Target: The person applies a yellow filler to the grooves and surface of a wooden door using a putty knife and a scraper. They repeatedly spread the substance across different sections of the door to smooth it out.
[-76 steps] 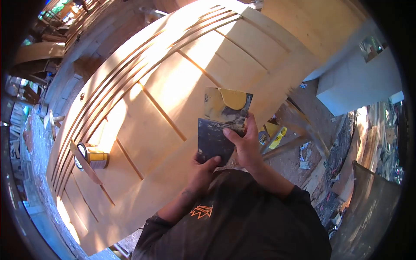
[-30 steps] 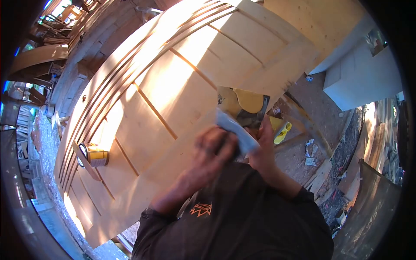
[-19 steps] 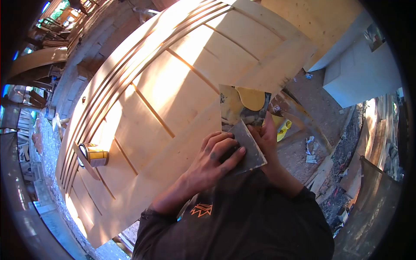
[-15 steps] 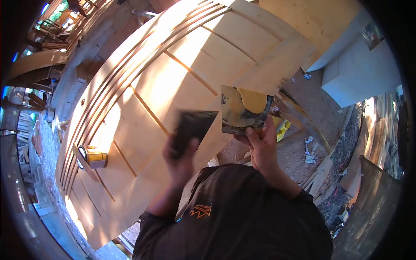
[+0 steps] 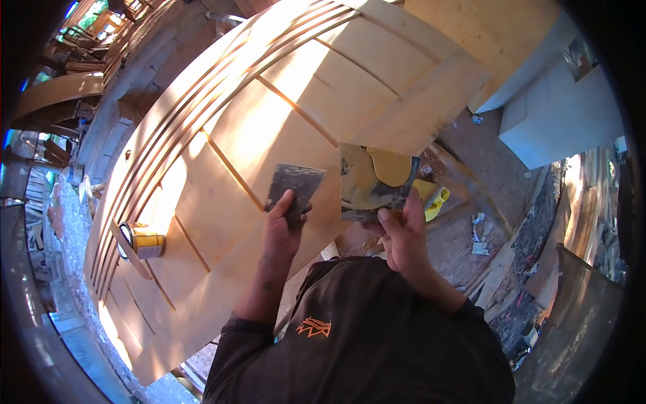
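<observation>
My left hand (image 5: 282, 227) is closed on a dark, flat putty knife (image 5: 299, 182) with pale smears on its blade, held above the panel. To its right, my right hand (image 5: 402, 232) grips a square putty board (image 5: 356, 182) by its lower right edge. A thick, smooth mound of yellowish putty (image 5: 391, 166) lies on the board's upper part, with more smeared below it. The knife and board are apart. Beneath both hands is a large light wooden panel (image 5: 363, 74) with several long curved grooves and shorter straight ones.
A yellow-brown tin (image 5: 147, 242) stands on the panel's left part, with a wooden strip (image 5: 132, 252) beside its opening. A pale box-like block (image 5: 558, 118) is at the upper right. Yellow wrapping (image 5: 437, 204) and wood scraps lie on the ground at right.
My left hand and putty knife have turned and now show sharply instead of blurred. The putty board in my right hand has dropped slightly lower.
</observation>
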A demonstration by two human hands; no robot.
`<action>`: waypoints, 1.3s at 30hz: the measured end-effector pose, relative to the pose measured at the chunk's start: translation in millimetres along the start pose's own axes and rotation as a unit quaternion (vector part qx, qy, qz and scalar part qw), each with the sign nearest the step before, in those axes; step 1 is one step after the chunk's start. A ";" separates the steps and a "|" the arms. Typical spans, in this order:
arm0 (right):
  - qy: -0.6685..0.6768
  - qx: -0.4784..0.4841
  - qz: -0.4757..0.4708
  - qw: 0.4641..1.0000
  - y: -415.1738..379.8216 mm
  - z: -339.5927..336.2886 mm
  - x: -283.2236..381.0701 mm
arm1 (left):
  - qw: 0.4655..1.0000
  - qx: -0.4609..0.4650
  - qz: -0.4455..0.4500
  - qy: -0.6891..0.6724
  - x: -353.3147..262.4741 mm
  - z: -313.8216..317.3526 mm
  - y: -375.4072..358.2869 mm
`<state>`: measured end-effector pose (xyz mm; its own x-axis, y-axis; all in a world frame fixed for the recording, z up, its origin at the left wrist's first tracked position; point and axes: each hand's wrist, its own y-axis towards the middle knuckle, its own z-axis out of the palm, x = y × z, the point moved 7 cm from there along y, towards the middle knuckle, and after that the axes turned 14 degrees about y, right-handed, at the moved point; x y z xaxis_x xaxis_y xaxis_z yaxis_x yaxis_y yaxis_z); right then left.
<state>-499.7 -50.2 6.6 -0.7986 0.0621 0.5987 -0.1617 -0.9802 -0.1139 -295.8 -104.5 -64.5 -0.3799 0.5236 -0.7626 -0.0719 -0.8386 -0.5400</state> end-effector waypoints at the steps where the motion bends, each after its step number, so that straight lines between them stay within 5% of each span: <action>1: 0.000 -0.005 -0.003 1.000 -3.8 -0.2 1.5 | 0.998 0.007 0.043 0.045 -11.4 -2.1 -4.4; 4: -0.036 -0.030 -0.016 0.999 -4.5 -18.8 0.3 | 0.955 -0.079 0.238 0.160 -65.9 -15.2 -27.5; 5: -0.037 -0.041 -0.008 0.998 -5.4 -22.8 -0.8 | 0.884 -0.117 0.330 0.310 -90.1 -17.1 -34.3; 7: -0.040 -0.063 0.008 0.997 -12.5 -33.5 0.5 | 0.650 -0.181 0.457 0.580 -131.9 -16.5 -43.9; 10: -0.056 -0.057 0.050 0.995 -21.6 -44.9 2.0 | 0.511 -0.220 0.417 0.719 -178.0 -62.2 -7.3; 11: -0.059 -0.054 0.056 0.995 -24.3 -46.7 3.0 | 0.534 -0.255 0.302 0.748 -192.5 -84.4 10.1; 13: -0.066 -0.052 0.065 0.994 -30.8 -49.1 4.0 | 0.476 -0.279 0.206 0.808 -219.8 -121.4 49.8; 22: -0.103 -0.127 0.063 0.985 -47.5 -56.3 15.3 | 0.443 -0.137 0.118 0.878 -253.9 -158.7 148.5; 24: -0.116 -0.139 0.048 0.982 -50.0 -59.5 17.2 | 0.533 -0.140 0.061 0.832 -237.9 -176.5 153.2; 26: -0.133 -0.146 0.039 0.980 -52.0 -64.4 23.0 | 0.554 -0.133 0.131 0.811 -216.4 -187.2 143.6; 30: -0.127 -0.133 0.033 0.982 -54.3 -72.2 21.0 | 0.633 0.086 0.069 0.766 -169.7 -169.2 97.1; 32: -0.117 -0.122 0.035 0.985 -53.6 -70.6 20.2 | 0.644 0.053 0.000 0.763 -182.3 -140.6 78.8; 34: -0.115 -0.121 0.035 0.985 -54.1 -66.3 20.6 | 0.668 -0.050 0.109 0.735 -219.0 -150.6 104.0; 36: -0.102 -0.116 0.027 0.988 -54.2 -67.0 21.4 | 0.534 -0.144 0.236 0.799 -246.1 -207.7 155.8; 37: -0.099 -0.116 0.026 0.988 -56.0 -68.5 22.2 | 0.550 -0.191 0.138 0.801 -250.7 -197.8 149.5; 39: -0.089 -0.105 0.008 0.990 -56.1 -66.1 25.3 | 0.543 -0.166 0.086 0.818 -240.2 -214.6 167.0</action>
<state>-549.2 18.8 -24.2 -0.6897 -0.0059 0.7241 -0.2824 -0.9186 -0.2764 -18.7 -338.1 -47.9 0.9940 0.1020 0.0398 0.1085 -0.9653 -0.2375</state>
